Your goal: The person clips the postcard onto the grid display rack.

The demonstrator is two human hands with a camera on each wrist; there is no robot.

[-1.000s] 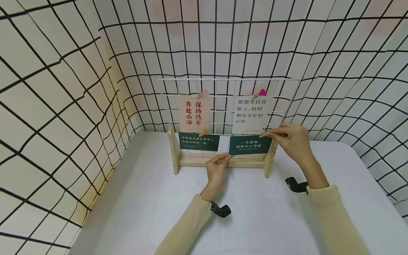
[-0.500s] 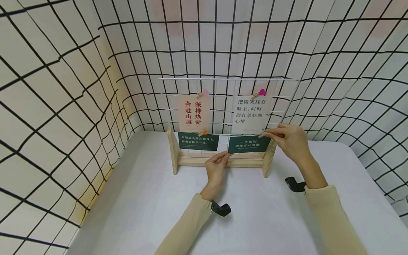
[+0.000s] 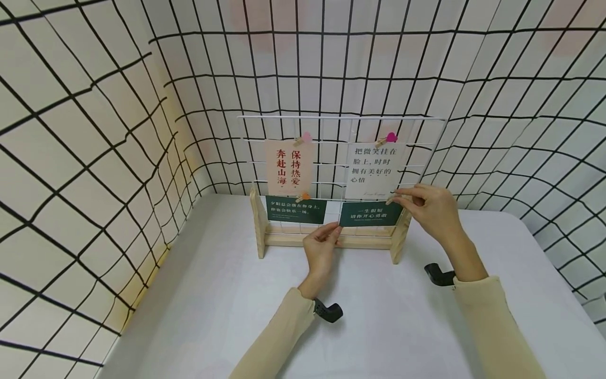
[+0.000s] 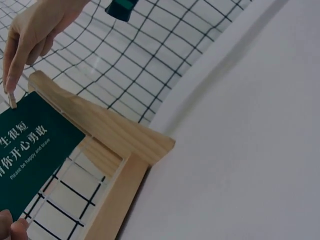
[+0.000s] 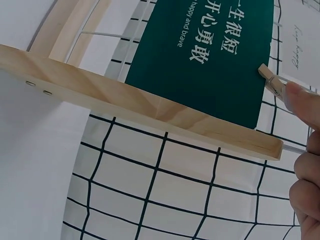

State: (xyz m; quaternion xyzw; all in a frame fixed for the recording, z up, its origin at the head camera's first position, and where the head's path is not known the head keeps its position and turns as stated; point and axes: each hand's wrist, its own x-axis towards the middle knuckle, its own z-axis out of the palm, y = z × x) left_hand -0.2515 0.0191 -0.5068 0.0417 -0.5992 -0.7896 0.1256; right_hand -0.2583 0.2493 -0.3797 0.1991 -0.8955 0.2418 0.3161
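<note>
My left hand [image 3: 321, 250] pinches the lower left corner of a dark green card [image 3: 366, 213] with white writing. That card lies against a white wire grid [image 3: 333, 213] held in a wooden stand [image 3: 400, 237]. At its top edge, near the right corner, my right hand [image 3: 428, 208] pinches a small wooden clothespin [image 5: 271, 80], whose tip overlaps the card. The right wrist view shows thumb and finger at the clothespin's back end. Only fingertips [image 4: 14, 227] of my left hand show in the left wrist view.
Above hang a pink card [image 3: 289, 168] and a white card [image 3: 371, 171], each with a heart-topped clothespin. Another green card [image 3: 295, 210] hangs lower left under an orange-topped clothespin [image 3: 303, 197]. A white cloth [image 3: 199, 295] covers the table; a black-lined grid curtain [image 3: 322, 58] surrounds it.
The lower left corner of the held green card has risen slightly, with my left hand, so its bottom edge sits more level. My right hand stays at the clothespin.
</note>
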